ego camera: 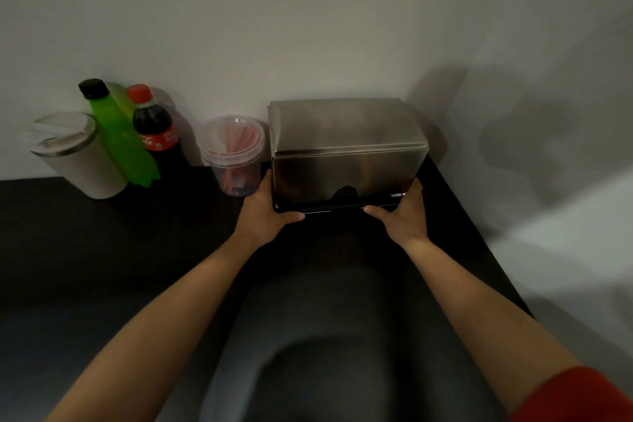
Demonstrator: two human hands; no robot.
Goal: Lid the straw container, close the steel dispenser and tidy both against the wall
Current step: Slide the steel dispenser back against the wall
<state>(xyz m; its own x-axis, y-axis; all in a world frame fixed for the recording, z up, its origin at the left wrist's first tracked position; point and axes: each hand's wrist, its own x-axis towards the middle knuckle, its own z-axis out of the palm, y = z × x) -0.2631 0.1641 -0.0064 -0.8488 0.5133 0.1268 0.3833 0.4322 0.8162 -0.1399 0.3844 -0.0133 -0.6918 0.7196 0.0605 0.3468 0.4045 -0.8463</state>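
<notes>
The steel dispenser stands on the black counter with its back at the white wall; its lid lies down flat and a dark slot shows along its lower front. My left hand grips its lower left front corner. My right hand grips the lower right front corner. Just left of the dispenser stands the clear plastic straw container, a clear lid on top and red straws inside, also close to the wall.
Along the wall to the left stand a cola bottle with a red cap, a green bottle with a black cap and a white cup with a lid. The black counter ends in an edge at the right.
</notes>
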